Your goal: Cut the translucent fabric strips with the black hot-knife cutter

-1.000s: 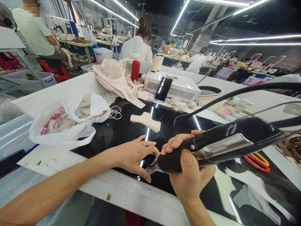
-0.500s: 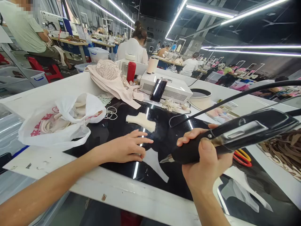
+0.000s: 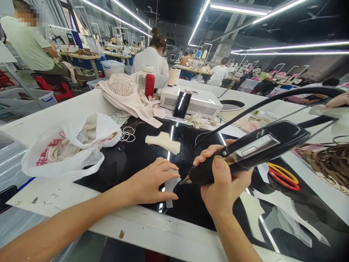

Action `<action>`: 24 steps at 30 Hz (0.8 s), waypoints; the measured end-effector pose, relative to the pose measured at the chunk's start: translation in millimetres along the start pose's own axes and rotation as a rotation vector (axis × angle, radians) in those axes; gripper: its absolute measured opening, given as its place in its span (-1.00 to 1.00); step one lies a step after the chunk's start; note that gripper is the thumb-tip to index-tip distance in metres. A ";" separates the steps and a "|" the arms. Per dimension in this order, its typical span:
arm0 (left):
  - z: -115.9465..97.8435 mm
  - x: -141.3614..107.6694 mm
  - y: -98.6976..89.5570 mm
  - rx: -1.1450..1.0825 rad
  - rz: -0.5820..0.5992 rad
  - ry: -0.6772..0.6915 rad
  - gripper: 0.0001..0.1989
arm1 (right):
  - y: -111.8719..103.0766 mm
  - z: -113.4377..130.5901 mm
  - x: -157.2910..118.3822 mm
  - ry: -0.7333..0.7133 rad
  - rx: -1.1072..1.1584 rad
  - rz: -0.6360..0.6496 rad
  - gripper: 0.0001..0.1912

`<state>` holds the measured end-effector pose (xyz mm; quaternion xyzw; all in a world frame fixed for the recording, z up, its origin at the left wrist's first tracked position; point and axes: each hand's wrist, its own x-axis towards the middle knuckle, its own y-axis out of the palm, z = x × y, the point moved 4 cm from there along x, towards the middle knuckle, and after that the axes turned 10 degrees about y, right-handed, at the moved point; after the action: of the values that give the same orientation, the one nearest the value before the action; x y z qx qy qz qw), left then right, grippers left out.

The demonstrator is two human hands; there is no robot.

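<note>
My right hand [image 3: 225, 182] wraps around a black corded hand tool [image 3: 253, 151] with a pointed metal tip. The tip hovers at the right side of a small white fabric piece [image 3: 171, 185], and I cannot tell if it touches. Over that piece lies my left hand [image 3: 152, 182], palm down, fingers and thumb spread, hiding part of it. Just beyond my fingers rests a cream stack of cut fabric [image 3: 163, 142] on the shiny black work surface [image 3: 128, 153].
A white plastic bag [image 3: 81, 160] of fabric sits left. At the back are beige garments [image 3: 122, 91], a red bottle [image 3: 149, 85], a phone [image 3: 182, 104] and a white box [image 3: 201, 103]. Red and yellow loops [image 3: 283, 176] and cut pieces [image 3: 286, 214] lie right. Another person's hand [image 3: 339, 100] shows at the right edge.
The white piece has turned more upright under my left hand, whose thumb has spread away from the fingers. The tool has shifted left. Another person's hand has appeared at the right edge.
</note>
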<state>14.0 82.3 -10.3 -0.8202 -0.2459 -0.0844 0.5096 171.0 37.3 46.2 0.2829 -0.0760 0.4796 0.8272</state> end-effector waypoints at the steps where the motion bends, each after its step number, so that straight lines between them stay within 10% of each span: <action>1: -1.5 -0.1 2.3 -0.024 0.032 -0.021 -0.45 | 0.8 -1.4 -0.1 -0.006 -0.006 0.007 -0.59; 24: 1.9 -4.8 6.2 -0.045 0.114 -0.002 -0.30 | 5.8 -4.0 -12.6 0.068 0.004 0.073 -0.61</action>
<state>12.7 80.3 -17.9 -0.8442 -0.1975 -0.0599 0.4947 158.9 32.3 40.2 0.2651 -0.0572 0.5189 0.8107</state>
